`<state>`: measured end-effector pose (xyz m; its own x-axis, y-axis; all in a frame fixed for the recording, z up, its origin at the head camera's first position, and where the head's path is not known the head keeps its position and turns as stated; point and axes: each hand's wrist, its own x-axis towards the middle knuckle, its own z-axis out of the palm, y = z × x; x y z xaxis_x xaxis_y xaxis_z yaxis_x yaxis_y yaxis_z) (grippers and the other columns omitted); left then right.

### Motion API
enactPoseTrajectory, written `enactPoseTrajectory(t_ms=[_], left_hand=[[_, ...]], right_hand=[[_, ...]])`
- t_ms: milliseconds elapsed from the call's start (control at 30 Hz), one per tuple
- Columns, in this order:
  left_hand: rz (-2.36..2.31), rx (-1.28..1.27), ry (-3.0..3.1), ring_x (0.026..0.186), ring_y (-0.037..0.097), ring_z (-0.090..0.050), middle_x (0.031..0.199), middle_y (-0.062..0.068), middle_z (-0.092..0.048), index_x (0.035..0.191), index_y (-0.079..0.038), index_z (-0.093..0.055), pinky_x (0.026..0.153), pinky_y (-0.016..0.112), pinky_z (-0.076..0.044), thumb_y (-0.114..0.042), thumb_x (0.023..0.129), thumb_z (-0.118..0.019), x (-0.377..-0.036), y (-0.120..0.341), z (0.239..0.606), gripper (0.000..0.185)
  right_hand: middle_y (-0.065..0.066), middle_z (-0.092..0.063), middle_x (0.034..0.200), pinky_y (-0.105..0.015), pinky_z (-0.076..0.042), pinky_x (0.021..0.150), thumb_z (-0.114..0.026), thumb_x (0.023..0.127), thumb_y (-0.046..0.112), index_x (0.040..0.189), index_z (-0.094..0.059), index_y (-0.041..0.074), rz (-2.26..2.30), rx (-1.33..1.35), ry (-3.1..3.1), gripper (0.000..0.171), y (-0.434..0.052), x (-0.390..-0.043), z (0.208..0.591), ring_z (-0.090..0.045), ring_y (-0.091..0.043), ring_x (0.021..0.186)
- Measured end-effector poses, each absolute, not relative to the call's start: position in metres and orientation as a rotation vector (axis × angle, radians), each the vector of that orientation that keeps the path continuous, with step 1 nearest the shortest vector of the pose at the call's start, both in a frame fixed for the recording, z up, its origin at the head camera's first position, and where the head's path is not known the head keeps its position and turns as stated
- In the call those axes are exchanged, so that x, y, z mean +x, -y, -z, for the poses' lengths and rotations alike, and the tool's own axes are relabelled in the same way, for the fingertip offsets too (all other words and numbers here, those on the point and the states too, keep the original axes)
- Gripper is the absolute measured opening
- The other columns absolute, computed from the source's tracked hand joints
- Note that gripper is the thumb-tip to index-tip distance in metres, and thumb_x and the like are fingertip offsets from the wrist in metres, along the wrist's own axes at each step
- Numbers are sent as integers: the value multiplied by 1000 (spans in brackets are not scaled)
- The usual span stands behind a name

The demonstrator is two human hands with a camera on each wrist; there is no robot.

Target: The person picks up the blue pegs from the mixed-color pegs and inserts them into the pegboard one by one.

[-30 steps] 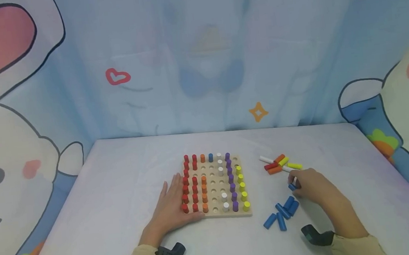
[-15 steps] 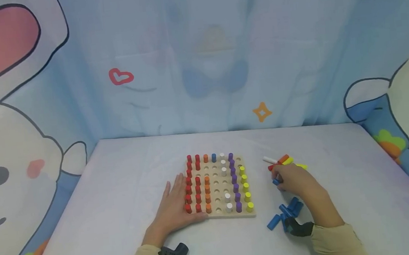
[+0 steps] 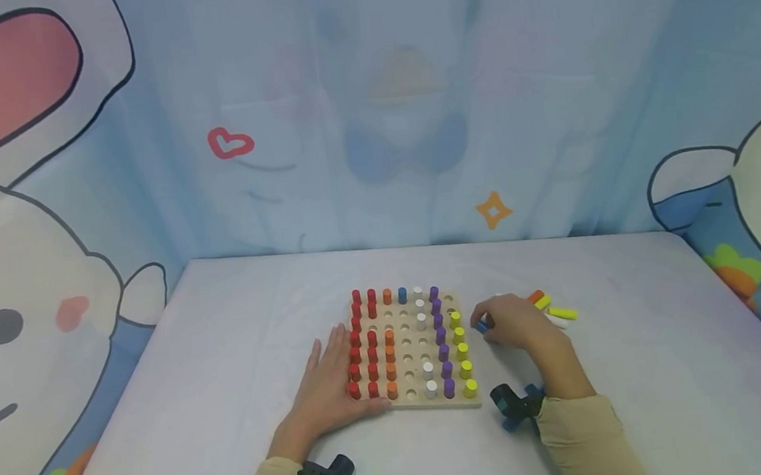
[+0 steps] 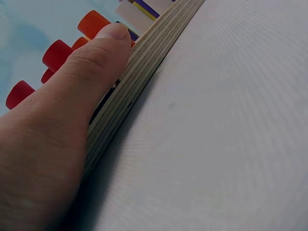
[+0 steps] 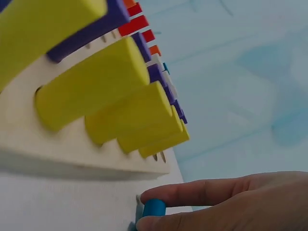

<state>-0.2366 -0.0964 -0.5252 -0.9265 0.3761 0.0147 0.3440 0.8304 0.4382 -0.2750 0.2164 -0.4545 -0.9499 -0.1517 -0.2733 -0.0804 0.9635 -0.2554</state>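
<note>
Cartoon-print curtains back a pale worktop (image 3: 228, 374). At three o'clock of the wooden pegboard (image 3: 413, 402), the right hand (image 3: 512, 323) pinches a blue peg (image 5: 153, 208): light, rigid, smooth, best held mid-shaft. Left hand (image 3: 329, 384) lies flat, steadying the board. Fingers hide most of the peg.

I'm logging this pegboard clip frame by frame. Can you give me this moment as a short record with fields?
surface: white table
board: wooden pegboard, holding red, orange, blue, white, purple and yellow pegs, some holes empty
left hand: flat on the table, thumb against the board's edge
right hand: pinches a blue peg beside the board's right edge
loose pegs: yellow and orange ones beyond the right hand
</note>
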Motion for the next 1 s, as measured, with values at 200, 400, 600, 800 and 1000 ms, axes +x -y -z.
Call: enactPoseTrajectory(t_ms=[200, 400, 600, 800, 1000], left_hand=[[-674, 585, -2929, 149, 17, -4, 161, 4, -8, 153, -9, -10, 122, 45, 0, -84, 64, -56, -235, 95, 523, 125], [-683, 585, -2937, 149, 18, -5, 161, 4, -9, 153, -9, -11, 122, 45, -1, -83, 64, -57, -235, 96, 522, 125], [-676, 578, -2940, 149, 17, -4, 161, 4, -9, 153, -10, -11, 122, 45, -1, -83, 64, -57, -237, 97, 524, 124], [-680, 577, -2939, 149, 18, -5, 161, 4, -10, 153, -10, -11, 122, 46, -2, -83, 64, -58, -237, 97, 524, 124], [-688, 579, -2939, 149, 18, -6, 161, 4, -10, 153, -10, -11, 122, 46, -2, -82, 64, -58, -236, 97, 522, 124]], right_hand=[[-10, -66, 98, -35, -53, 71, -68, 85, 9, 104, -67, 11, 460, -153, -2787, 20, -217, -279, 454, -59, -19, 81], [-9, -65, 101, -37, -53, 74, -67, 85, 8, 104, -64, 11, 604, -164, -2765, 19, -221, -279, 457, -59, -21, 87], [-11, -64, 107, -38, -55, 77, -67, 86, 9, 102, -60, 13, 695, -113, -2757, 18, -227, -281, 460, -59, -22, 92], [-11, -65, 109, -41, -56, 82, -66, 86, 8, 100, -60, 13, 763, -84, -2773, 16, -228, -283, 460, -60, -24, 96], [-10, -66, 110, -44, -56, 85, -67, 86, 8, 98, -62, 13, 785, -85, -2798, 13, -229, -282, 459, -62, -27, 102]])
